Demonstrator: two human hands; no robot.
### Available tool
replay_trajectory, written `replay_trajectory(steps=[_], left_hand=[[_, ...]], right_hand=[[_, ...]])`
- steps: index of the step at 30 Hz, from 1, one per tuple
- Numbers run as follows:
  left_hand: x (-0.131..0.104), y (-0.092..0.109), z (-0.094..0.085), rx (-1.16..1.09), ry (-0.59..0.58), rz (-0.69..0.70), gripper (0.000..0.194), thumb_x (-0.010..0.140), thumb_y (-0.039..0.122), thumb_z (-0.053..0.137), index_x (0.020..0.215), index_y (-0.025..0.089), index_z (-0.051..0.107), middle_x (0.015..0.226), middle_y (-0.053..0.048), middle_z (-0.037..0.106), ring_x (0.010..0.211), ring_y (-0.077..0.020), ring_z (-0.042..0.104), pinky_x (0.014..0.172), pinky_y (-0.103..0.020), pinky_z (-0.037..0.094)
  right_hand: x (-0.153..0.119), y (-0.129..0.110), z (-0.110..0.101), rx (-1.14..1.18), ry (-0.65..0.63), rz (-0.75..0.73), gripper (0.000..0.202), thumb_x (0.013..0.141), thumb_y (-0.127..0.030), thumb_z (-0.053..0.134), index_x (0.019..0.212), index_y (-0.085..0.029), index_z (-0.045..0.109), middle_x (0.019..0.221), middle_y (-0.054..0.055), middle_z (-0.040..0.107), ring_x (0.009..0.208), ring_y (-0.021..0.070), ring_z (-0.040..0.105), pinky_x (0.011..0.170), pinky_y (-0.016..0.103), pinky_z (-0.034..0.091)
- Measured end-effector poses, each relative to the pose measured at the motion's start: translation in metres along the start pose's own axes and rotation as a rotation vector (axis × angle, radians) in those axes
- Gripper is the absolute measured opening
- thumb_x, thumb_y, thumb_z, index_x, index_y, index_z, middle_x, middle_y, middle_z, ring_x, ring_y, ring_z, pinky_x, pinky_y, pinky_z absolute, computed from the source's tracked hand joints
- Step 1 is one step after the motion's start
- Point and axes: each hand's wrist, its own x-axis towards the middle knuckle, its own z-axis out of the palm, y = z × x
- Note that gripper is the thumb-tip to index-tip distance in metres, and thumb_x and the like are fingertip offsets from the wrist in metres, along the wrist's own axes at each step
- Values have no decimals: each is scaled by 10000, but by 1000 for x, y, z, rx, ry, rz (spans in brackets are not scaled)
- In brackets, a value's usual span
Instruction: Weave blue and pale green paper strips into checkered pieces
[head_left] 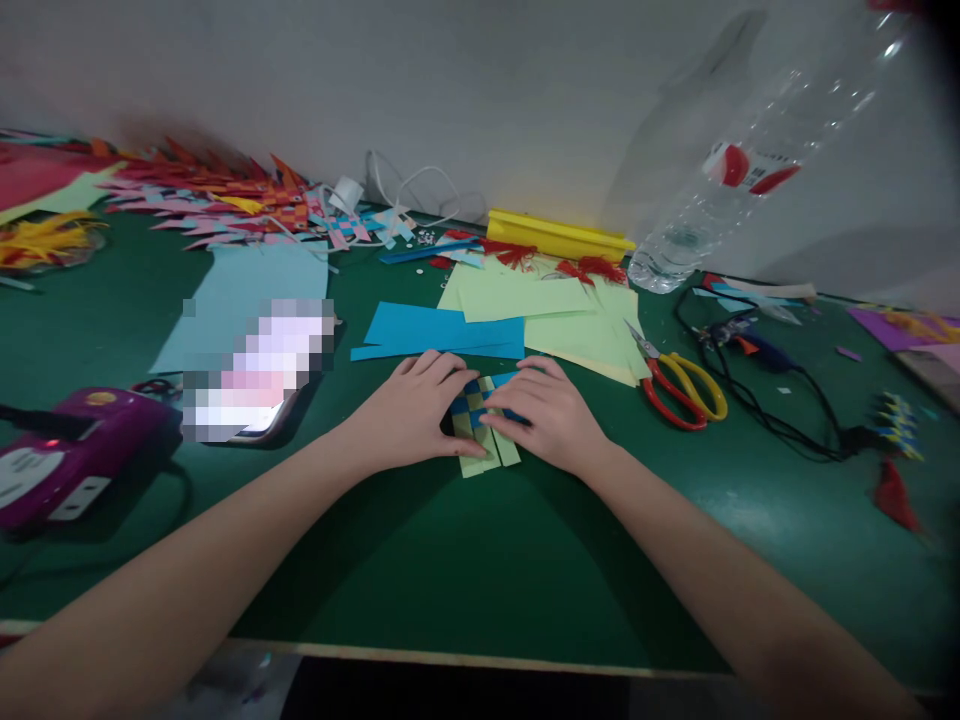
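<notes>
A small weave of blue and pale green paper strips (474, 408) lies on the table in front of me. My left hand (416, 415) grips its left side, with the index finger at the top and the thumb at the lower edge. From the other side, my right hand (551, 415) bends over the weave, its fingertips pinching the strips on the right. Parts of the strips are hidden under my fingers. Just behind the hands are cut blue paper pieces (450, 328) and a pile of pale green paper sheets (559, 320).
Scissors (684, 390) lie right of the paper, near a black-corded tool (757, 345). A clear bottle (739, 200) leans at the back right. On the left are a lit phone (262, 375), a light blue sheet (225, 280) and a purple device (82, 455). Paper scraps (247, 200) line the wall.
</notes>
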Motion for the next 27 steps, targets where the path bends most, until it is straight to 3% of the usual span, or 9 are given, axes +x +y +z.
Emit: replay_trajectory(steps=[4,10,19,27], left_hand=[[2,0,-2,-37,37,-10,773,772,726,454,1318,180,410,1273,-132,483,1170,-303,417,961,-428,343],[3,0,-3,-49,48,20,521,846,566,498,1215,197,489,1245,-104,517,1156,-278,441,942,-415,358],[3,-1,-3,-51,21,18,478,849,540,504,1209,226,491,1252,-75,532,1177,-262,454,951,-398,341],[2,-4,-3,-47,35,-36,553,814,567,537,1238,220,467,1243,-91,550,1167,-287,465,928,-424,348]], right_hand=[[-2,15,-7,61,-10,146,194,886,-322,534,998,-199,632,980,44,705,972,188,619,968,407,411],[-3,21,-11,111,-98,142,293,864,-378,545,1112,-226,580,1200,60,626,1186,219,523,1056,484,344],[-4,19,-11,101,-164,148,263,860,-390,552,1052,-216,596,1220,66,620,1211,208,509,1076,482,341],[-4,20,-11,110,-172,142,304,826,-441,588,1030,-216,565,1168,64,634,1130,214,552,1062,488,341]])
